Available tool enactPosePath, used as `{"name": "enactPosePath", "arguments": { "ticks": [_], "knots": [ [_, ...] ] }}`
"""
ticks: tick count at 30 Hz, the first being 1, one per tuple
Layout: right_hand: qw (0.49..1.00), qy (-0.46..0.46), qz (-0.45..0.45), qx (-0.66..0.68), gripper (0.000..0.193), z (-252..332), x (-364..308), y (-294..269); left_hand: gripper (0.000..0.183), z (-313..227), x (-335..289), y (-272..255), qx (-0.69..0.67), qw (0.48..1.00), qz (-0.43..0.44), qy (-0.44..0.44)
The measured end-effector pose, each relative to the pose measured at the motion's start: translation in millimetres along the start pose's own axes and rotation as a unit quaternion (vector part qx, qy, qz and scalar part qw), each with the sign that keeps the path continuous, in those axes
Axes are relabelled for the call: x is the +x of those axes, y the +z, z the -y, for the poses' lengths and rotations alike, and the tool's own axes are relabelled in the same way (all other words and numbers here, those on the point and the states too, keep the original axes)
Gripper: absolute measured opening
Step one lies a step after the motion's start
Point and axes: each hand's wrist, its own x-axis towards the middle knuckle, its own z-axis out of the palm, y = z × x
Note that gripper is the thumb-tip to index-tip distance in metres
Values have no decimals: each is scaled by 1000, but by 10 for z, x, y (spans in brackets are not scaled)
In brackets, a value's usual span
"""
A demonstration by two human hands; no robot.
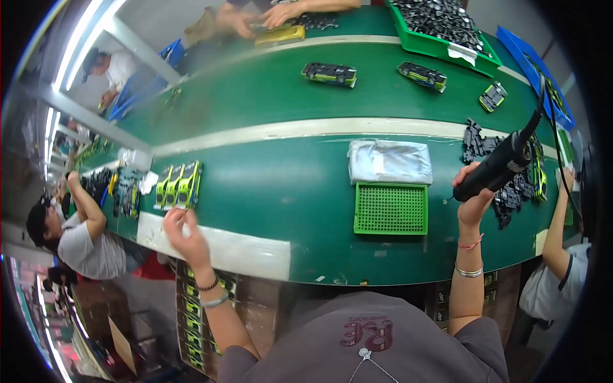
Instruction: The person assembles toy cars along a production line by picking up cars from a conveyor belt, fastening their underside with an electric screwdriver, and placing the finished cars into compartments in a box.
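My right hand (474,198) is wrapped round a black electric screwdriver (495,167), whose cable runs up to the right. Beneath and beside the tool lies a pile of black plastic chassis parts (509,203). At the left, my left hand (186,235) hovers just at the near edge of a row of green and black toy cars (178,185). Its fingers are slightly curled and apart, with nothing visible in them. Between my hands sit a green perforated basket (391,209) and, behind it, a plastic-wrapped packet (389,162).
Upturned toy cars (329,74) lie on the green belt (255,89) beyond a pale rail. A green bin (440,48) of black parts stands at the far right, next to a blue bin (536,73). Co-workers sit left, right and across. A white sheet (217,249) covers the near left edge.
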Motion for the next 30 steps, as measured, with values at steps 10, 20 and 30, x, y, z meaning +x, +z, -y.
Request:
{"name": "enactPosePath", "arguments": {
  "ticks": [10,20,30],
  "knots": [
    [999,18,6,33,79,34,-8,-23,59,-1041,940,2945,40,856,353,376],
    [996,36,-22,81,77,-68,32,-36,73,-1253,1109,3473,96,835,403,362],
    [999,10,5,41,79,-38,28,-71,77,-2060,350,2287,-161,744,553,339]
  ]
}}
